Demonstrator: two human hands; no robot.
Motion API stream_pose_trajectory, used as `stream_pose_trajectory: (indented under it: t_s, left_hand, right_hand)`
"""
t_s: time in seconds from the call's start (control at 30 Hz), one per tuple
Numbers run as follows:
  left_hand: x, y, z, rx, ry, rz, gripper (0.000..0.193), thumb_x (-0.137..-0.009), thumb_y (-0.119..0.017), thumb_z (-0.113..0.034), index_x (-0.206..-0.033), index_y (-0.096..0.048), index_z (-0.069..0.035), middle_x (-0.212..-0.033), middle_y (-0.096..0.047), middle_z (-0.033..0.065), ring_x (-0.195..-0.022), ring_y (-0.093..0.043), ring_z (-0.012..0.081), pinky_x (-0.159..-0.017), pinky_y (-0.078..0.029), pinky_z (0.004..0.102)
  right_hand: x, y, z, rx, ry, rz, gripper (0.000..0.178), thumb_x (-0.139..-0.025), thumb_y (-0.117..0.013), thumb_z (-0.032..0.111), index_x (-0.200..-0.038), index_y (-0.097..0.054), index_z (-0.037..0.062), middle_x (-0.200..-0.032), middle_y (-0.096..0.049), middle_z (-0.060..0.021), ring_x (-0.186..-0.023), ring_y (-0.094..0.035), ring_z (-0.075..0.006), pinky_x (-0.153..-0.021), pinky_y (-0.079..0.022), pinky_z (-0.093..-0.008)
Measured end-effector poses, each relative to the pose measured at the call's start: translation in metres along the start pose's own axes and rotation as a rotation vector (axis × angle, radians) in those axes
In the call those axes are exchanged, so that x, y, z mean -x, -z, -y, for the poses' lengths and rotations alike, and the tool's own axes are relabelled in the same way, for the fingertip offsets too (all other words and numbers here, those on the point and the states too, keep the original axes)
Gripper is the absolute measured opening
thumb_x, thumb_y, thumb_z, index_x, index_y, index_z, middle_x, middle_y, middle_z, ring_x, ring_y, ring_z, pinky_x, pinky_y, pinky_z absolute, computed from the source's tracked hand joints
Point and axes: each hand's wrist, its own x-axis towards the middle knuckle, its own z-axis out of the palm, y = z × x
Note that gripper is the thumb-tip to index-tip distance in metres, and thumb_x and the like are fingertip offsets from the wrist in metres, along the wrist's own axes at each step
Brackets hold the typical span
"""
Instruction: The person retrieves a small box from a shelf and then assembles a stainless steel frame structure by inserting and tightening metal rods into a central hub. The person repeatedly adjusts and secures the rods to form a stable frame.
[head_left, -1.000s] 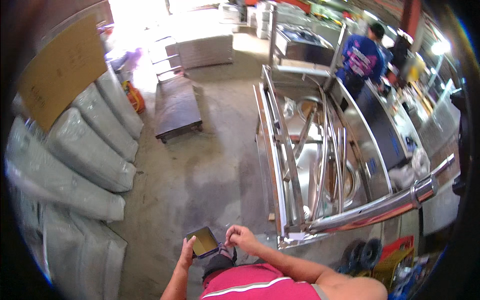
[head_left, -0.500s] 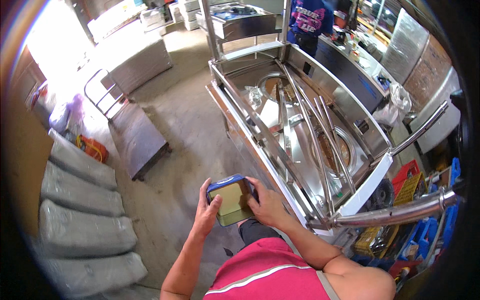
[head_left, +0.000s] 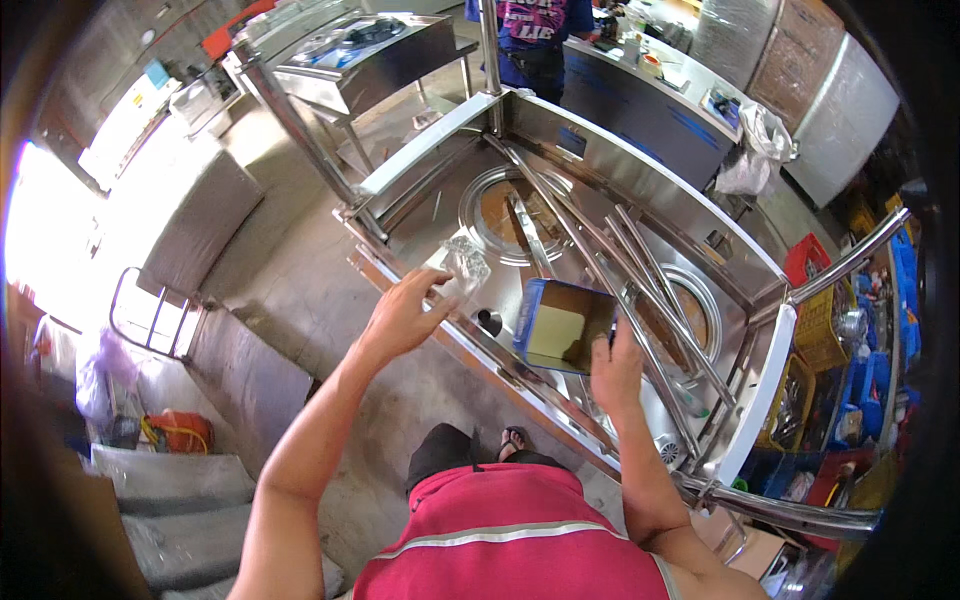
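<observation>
My right hand (head_left: 617, 372) grips the right side of an open rectangular tin (head_left: 565, 327), blue outside and dull gold inside. The tin is tilted, its open side facing me, over the near part of a stainless steel frame (head_left: 455, 335). At the frame's left side, my left hand (head_left: 403, 315) has its thumb and fingers at the near edge of a crumpled clear plastic bag (head_left: 466, 262); the fingertips are partly hidden there. Several metal tubes (head_left: 648, 300) lie across the frame's steel panel, over two round openings, just beyond the tin.
Metal legs (head_left: 800, 517) stick out from the frame's right end. Crates and blue bins (head_left: 872, 385) stand at the right. A platform trolley (head_left: 245, 375) and wrapped grey bundles (head_left: 185, 490) lie left. Another person (head_left: 530, 45) stands beyond the frame, beside a workbench (head_left: 640, 120).
I have turned toward the frame. My right hand has carried the tin over it. My left hand has let go of the tin and reached out to the plastic bag.
</observation>
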Motion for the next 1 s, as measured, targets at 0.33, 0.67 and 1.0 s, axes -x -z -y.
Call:
stream_pose_trajectory:
  t_s: [0.33,0.67,1.0]
  left_hand:
    - [-0.275,-0.094,0.188,-0.826,-0.742,0.801,0.079,-0.066,-0.087,-0.045,-0.13,-0.054,-0.011,-0.123,-0.057,0.0142,-0.121,-0.055,0.0319,-0.096,-0.05,0.0466]
    - [-0.313,-0.122,0.222,-0.564,-0.84,1.027,0.066,-0.067,-0.086,-0.025,-0.127,-0.06,-0.014,-0.114,-0.064,0.0158,-0.112,-0.059,0.037,-0.094,-0.051,0.0479]
    - [-0.303,-0.032,0.153,-0.217,-0.47,1.144,0.07,-0.076,-0.074,-0.036,-0.135,-0.053,-0.006,-0.112,-0.067,0.026,-0.106,-0.063,0.0425,-0.094,-0.049,0.0483]
  right_hand:
    - [-0.05,-0.091,-0.002,0.249,-0.352,-0.225,0.039,-0.095,-0.054,0.021,-0.13,-0.053,0.0046,-0.093,-0.067,-0.0292,-0.086,-0.063,-0.0503,-0.076,-0.047,-0.0575]
    - [-0.098,-0.192,0.013,0.516,-0.598,-0.095,0.046,-0.092,-0.058,0.023,-0.133,-0.048,0.004,-0.092,-0.07,-0.0216,-0.083,-0.068,-0.0424,-0.074,-0.052,-0.0556]
    - [-0.131,-0.223,-0.014,0.29,-0.573,0.159,0.042,-0.095,-0.053,0.025,-0.131,-0.045,0.0065,-0.094,-0.069,-0.0278,-0.088,-0.067,-0.0475,-0.079,-0.051,-0.0588]
